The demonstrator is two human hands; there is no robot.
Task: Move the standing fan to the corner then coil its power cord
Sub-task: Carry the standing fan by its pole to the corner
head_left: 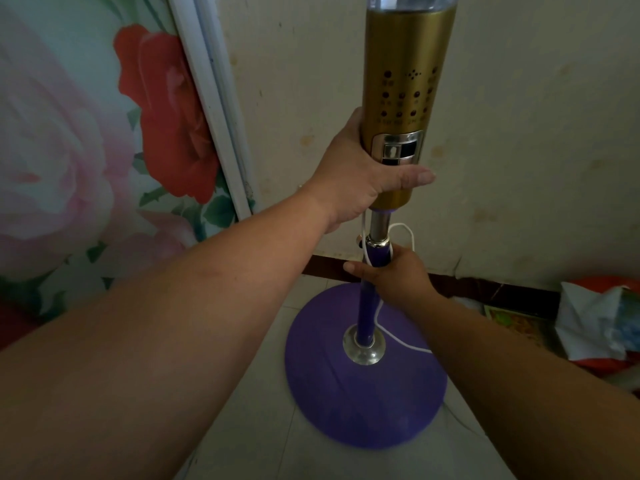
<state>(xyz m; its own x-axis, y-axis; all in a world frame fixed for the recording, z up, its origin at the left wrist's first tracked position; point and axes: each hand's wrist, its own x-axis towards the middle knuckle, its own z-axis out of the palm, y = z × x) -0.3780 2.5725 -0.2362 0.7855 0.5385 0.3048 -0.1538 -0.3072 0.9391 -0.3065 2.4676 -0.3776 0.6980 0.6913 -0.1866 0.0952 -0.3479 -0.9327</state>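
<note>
Left hand (pixel 349 174) gripping fan's gold column (pixel 401 109), right hand (pixel 391 275) curling round purple pole (pixel 367 306) and white cord (pixel 398 336); base (pixel 363 403) sitting on tiled floor (pixel 242 427) near skirting, floral panel (pixel 86 150) crowding left side, clutter (pixel 599 320) crowding right

1. You see the gold cylindrical control column (pixel 407 64) of the fan with a glossy, metallic sheen.
2. The short silver tube (pixel 378 225) below it looks like polished metal.
3. The round purple base (pixel 363 403) looks matt plastic, its clear collar (pixel 364 345) glassy.
4. The thin white power cord (pixel 405 341) looks smooth.
5. The pale floor tiles (pixel 249 427) look smooth; the cream wall (pixel 519 133) is matt and stained.
</note>
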